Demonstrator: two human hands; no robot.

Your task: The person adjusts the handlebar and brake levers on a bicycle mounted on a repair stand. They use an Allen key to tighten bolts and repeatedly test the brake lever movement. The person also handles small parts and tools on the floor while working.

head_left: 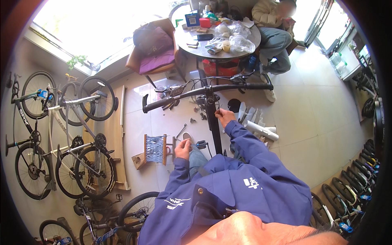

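Observation:
A bicycle stands in front of me, its black handlebar crossing the view and its dark frame tube running toward my lap. My right hand is beside the front of that tube, finger and thumb pinched on a thin black cable below the handlebar. Left of the frame, above my knee, my left hand is closed. A thin metal rod seems to stick out from its fingers; its kind cannot be made out. A black pedal is close to this hand.
A woven blue stool stands at left, with a long tool and small parts on the floor nearby. White tubes lie right of the bicycle. Ahead are a cluttered round table, a chair and a seated person. Bicycles line the left.

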